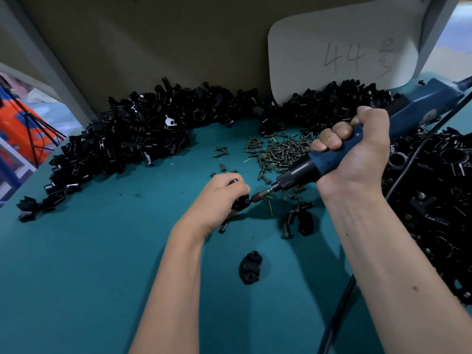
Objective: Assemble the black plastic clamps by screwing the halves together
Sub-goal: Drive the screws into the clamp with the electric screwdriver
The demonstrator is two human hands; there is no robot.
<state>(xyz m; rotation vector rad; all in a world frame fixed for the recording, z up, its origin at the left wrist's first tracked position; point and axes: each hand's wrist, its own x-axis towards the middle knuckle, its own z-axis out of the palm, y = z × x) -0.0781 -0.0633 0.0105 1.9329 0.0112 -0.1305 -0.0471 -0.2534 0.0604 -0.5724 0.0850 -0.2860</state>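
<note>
My left hand (219, 198) grips a black plastic clamp (241, 203) against the teal table (89, 264); most of the clamp is hidden under my fingers. My right hand (357, 154) holds a blue electric screwdriver (329, 159), tilted down to the left. Its bit tip (255, 198) meets the clamp's right side. A loose clamp half (251, 267) lies nearer to me between my forearms. Another black clamp piece (305, 223) sits beside a few screws right of my left hand.
Screws (278, 149) are scattered behind the screwdriver. Large heaps of black clamp parts run along the back left (122, 139), the back (319, 108) and the right edge (439, 200). The tool's black cable (339, 310) trails down the right. A white card (342, 52) leans at the back.
</note>
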